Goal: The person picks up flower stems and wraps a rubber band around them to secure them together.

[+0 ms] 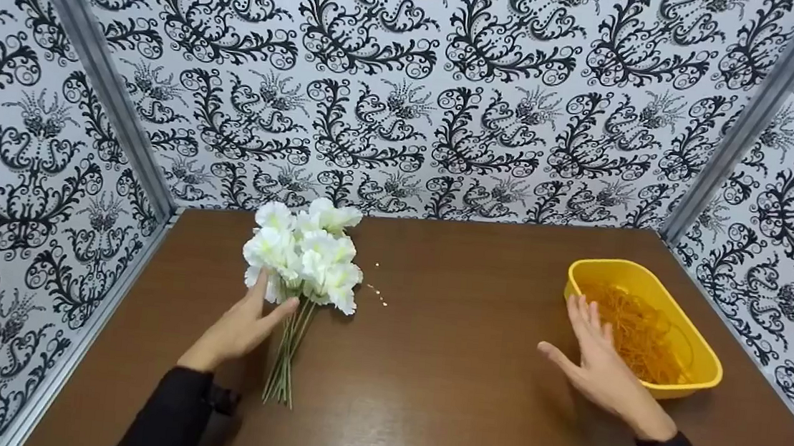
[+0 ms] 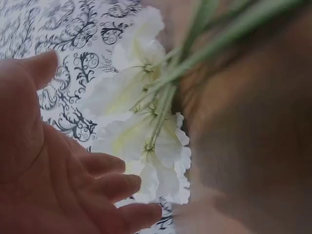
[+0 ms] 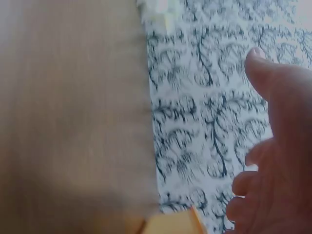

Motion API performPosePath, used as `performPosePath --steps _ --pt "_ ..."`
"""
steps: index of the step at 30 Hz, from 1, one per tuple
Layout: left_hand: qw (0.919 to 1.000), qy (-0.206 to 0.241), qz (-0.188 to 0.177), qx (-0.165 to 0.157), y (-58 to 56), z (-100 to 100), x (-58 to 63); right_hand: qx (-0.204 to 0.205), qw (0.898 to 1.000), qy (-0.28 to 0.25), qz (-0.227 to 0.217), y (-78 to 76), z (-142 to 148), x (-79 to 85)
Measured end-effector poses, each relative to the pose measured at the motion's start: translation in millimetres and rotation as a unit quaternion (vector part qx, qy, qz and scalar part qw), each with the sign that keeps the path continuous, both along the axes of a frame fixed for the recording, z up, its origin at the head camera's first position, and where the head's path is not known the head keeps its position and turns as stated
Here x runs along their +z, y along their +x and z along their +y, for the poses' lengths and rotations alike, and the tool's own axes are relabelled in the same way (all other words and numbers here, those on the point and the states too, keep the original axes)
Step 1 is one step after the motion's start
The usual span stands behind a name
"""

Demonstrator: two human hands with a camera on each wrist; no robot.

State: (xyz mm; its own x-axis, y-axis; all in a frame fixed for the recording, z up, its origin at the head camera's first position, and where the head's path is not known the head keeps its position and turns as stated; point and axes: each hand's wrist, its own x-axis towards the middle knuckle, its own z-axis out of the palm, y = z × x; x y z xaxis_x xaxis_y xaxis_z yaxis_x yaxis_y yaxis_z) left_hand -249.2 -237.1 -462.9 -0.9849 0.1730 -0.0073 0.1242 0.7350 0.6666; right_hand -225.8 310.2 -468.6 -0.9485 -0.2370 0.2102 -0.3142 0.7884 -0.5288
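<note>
A bunch of white artificial flowers (image 1: 319,252) with thin green stems (image 1: 287,364) lies on the left part of the brown table, blooms toward the back. My left hand (image 1: 237,327) hovers at its left side, thumb and fingers spread; in the left wrist view the blooms (image 2: 151,126) show beyond the fingertips, nothing in the palm. On the right, my right hand (image 1: 600,366) is held with straight fingers beside a yellow plastic tub (image 1: 705,361), overlapping its near-left rim in the head view. Inside the tub lies a tangle of orange-brown rubber bands (image 1: 635,337).
A few small pale bits (image 1: 378,293) lie on the brown table (image 1: 444,342) right of the blooms. Walls with black scroll patterns (image 1: 421,110) and grey metal posts (image 1: 750,124) enclose the back and sides.
</note>
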Motion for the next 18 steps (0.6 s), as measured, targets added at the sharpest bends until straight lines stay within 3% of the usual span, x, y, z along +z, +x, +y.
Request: performPosePath --steps 4,8,11,18 --pt "0.9982 0.041 -0.04 0.017 -11.7 -3.6 6.2 -0.003 0.997 -0.052 -0.049 3.8 -14.6 -0.8" --pt "0.9942 0.076 -0.071 0.029 -21.3 -1.5 3.3 0.004 0.99 -0.09 -0.112 4.6 -29.9 -2.8" --pt "0.9906 0.099 -0.086 0.038 -27.8 2.9 -2.2 0.028 0.978 -0.137 -0.155 1.5 -43.2 -7.4" --pt "0.9747 0.153 -0.126 0.103 -41.9 18.2 -9.8 0.068 0.941 -0.226 -0.242 -12.5 -74.3 -27.9"
